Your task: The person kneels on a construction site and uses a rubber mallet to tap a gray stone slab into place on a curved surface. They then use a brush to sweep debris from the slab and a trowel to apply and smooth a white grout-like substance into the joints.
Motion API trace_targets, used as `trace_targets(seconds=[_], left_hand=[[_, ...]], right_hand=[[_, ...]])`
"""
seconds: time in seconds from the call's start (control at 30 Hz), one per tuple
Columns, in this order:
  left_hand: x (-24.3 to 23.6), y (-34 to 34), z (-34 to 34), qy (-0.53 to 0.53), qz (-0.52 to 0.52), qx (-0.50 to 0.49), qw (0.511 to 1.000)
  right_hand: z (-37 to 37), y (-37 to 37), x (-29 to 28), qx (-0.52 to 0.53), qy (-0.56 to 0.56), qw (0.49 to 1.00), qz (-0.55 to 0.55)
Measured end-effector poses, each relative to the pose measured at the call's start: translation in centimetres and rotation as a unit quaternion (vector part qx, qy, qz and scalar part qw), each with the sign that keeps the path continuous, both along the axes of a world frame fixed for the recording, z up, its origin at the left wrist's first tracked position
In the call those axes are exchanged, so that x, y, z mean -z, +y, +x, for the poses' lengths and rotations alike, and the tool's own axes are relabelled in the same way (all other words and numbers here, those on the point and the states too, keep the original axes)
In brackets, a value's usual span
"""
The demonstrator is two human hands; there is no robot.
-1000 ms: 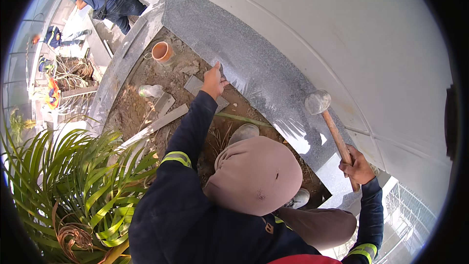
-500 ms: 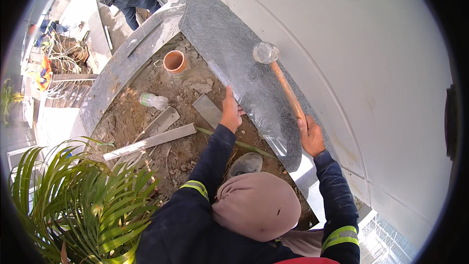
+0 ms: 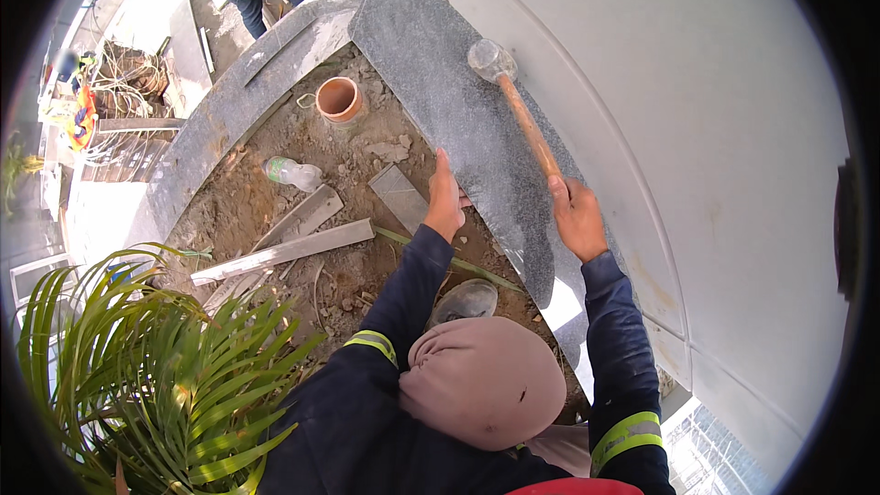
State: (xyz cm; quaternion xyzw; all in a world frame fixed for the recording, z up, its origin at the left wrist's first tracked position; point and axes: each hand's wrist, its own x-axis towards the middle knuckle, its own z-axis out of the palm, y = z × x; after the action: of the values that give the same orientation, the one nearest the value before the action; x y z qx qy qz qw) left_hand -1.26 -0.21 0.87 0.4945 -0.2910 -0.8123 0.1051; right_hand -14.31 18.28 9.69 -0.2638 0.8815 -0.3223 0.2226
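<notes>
Grey slab (image 3: 431, 73): long axis far-left to near-right
Mallet (image 3: 524, 119): over slab, head far-left of right hand (image 3: 579, 222)
Right hand: fingers wrapped round handle (image 3: 539, 146)
Left hand (image 3: 445, 202): fingers extended, slab's left edge

Wall (image 3: 733, 128): pale grey-white, smooth, filling the right side; one long seam (image 3: 642, 165) along it, faint brownish stains low down. Ground: bare brown soil (image 3: 266, 179), uneven, lumpy. Kerb (image 3: 209, 131): grey stone, dusty and smeared, bordering the soil at left. Palm (image 3: 183, 385): green, lower left. Cables or roots (image 3: 133, 82): pale tangle, upper left, kind unclear. Light: strong daylight, glaring on the pavement (image 3: 105, 220) beyond the kerb.
</notes>
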Motion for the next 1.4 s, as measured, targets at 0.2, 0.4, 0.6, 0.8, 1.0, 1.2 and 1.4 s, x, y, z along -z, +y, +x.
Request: trace_targets(seconds=[0.2,0.4,0.6,0.8,1.0,1.2,1.4], left_hand=[[-0.2,0.3,-0.5,0.023,-0.01,0.024,0.999],[1.0,-0.3,-0.2,-0.042,-0.001,-0.01,0.999],[0.7,-0.3,0.4,-0.018,-0.012,0.02,1.0],[0.4,0.3,-0.9,-0.044,-0.006,0.004,0.999],[2.4,0.0,-1.1,-0.027,0.009,-0.005,1.0],[0.3,0.3,-0.2,-0.003,-0.018,0.015,1.0],[0.2,0.5,0.1,-0.006,-0.036,0.027,0.999]], right_hand=[[-1.6,-1.4,2.2,-0.006,0.027,1.0,-0.003],[0.7,-4.0,-0.6,0.014,0.004,1.0,-0.001],[-0.8,-6.0,-0.9,-0.011,0.025,0.998,0.049],[-0.4,-5.5,1.9,-0.007,0.073,0.997,0.019],[-1.4,-3.5,2.7,-0.001,0.053,0.999,0.003],[-2.1,0.5,-1.4,-0.012,0.04,0.993,0.11],[0.8,13.8,1.6,-0.008,-0.01,0.997,0.075]])
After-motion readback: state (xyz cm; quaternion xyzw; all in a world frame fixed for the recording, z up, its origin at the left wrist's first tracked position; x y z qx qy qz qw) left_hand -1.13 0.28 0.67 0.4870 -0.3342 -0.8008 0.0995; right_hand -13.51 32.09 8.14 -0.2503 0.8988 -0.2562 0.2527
